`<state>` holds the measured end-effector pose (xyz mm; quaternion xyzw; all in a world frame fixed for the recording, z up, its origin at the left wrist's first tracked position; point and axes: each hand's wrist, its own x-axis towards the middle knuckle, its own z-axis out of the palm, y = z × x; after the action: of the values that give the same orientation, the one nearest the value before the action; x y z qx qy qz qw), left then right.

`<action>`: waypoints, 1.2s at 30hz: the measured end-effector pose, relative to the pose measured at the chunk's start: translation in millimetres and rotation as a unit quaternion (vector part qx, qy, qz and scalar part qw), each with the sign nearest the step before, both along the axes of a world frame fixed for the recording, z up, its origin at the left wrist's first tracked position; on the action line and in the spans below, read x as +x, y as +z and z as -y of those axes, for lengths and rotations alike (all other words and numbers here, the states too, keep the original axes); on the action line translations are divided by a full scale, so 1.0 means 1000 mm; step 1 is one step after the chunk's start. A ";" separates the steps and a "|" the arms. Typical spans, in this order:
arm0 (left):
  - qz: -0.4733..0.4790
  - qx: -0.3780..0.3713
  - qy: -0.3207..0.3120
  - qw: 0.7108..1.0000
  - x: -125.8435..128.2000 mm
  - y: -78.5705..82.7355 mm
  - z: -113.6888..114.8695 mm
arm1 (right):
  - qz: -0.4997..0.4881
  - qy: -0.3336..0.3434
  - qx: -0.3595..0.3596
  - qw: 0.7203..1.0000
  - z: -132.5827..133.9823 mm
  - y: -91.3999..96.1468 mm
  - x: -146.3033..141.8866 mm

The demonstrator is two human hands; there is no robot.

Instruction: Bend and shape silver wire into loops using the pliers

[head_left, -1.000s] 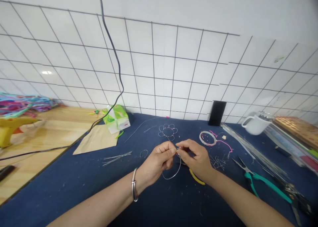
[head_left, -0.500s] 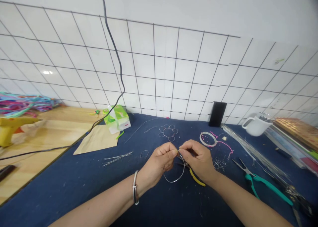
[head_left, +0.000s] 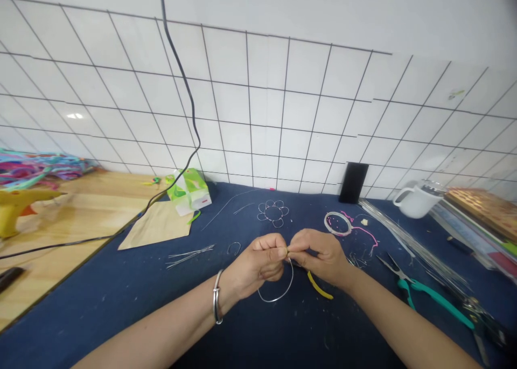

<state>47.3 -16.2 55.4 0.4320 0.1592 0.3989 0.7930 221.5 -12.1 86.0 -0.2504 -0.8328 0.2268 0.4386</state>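
A thin silver wire bent into a loop hangs below my two hands. My left hand, with a silver bangle at the wrist, pinches it between thumb and forefinger. Fingertip to fingertip with it, my right hand pinches the wire's upper part; the exact ends are hidden by the fingers. Beneath the right hand lies a yellow-handled tool, its head mostly covered. Beyond my hands rests a flower-shaped wire frame with small round petals. A small wire ring lies to the left.
Teal-handled pliers and a bundle of long wires lie right. Behind are a ring with pink cord, a black block and a white mug. Left are cut wires, a tissue pack and a yellow glue gun.
My right hand's fingertips have closed in against the left hand's. The wire loop has swung slightly left and down. The view has shifted a little.
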 end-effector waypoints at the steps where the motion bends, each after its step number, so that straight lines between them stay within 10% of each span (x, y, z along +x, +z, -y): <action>1: 0.002 -0.002 -0.006 1.000 0.000 0.000 0.000 | 0.003 0.000 0.010 1.000 0.000 0.000 0.000; 10: -0.045 0.011 0.068 0.997 0.009 0.008 0.005 | 0.002 -0.142 0.024 0.990 0.002 0.005 0.001; 36: -0.172 0.110 0.162 0.965 0.005 0.008 0.006 | -0.016 -0.160 -0.026 0.987 0.011 0.008 -0.005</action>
<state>52.2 -22.0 63.5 0.5473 0.3163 0.4567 0.6259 216.1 -22.7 93.6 -0.3884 -0.7686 0.1793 0.4757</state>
